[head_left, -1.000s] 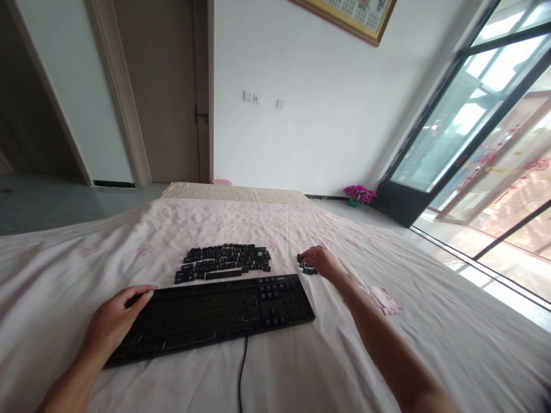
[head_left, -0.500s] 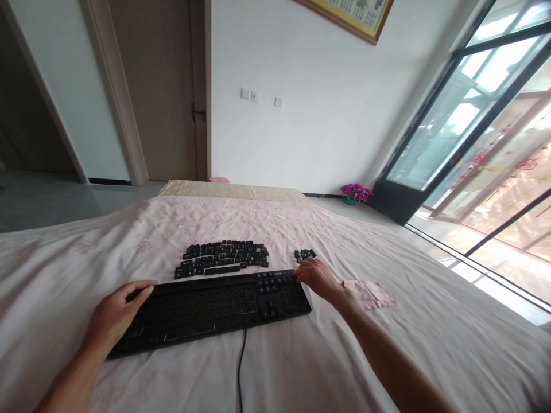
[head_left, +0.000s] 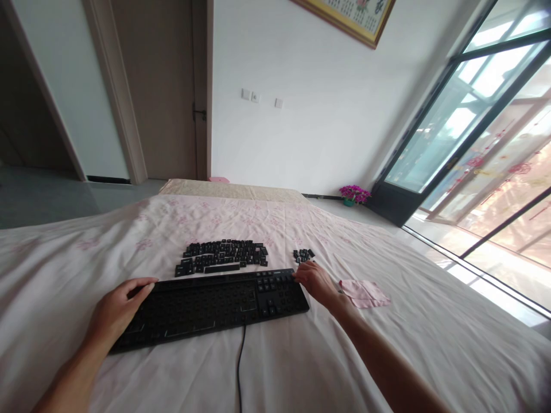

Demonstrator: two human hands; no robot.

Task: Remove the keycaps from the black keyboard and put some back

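Note:
A black keyboard (head_left: 215, 307) lies on a pink-patterned sheet, most of its keycaps off. My left hand (head_left: 116, 312) grips its left end, thumb along the far edge. My right hand (head_left: 314, 281) is curled with fingertips pressed together at the keyboard's far right corner, by the number pad; what they pinch is hidden. A large group of loose black keycaps (head_left: 221, 257) is laid out just behind the keyboard. A small cluster of keycaps (head_left: 303, 254) sits just beyond my right hand.
A pink cloth (head_left: 365, 291) lies right of my right hand. The keyboard's cable (head_left: 240, 367) runs toward me. The bed sheet (head_left: 301, 355) fills the foreground. Behind are a door (head_left: 172, 92), a flower pot (head_left: 353, 194) and glass doors (head_left: 482, 143).
My right hand has drawn back from the small keycap cluster to the keyboard's far right corner. My left hand has stayed on the keyboard's left end.

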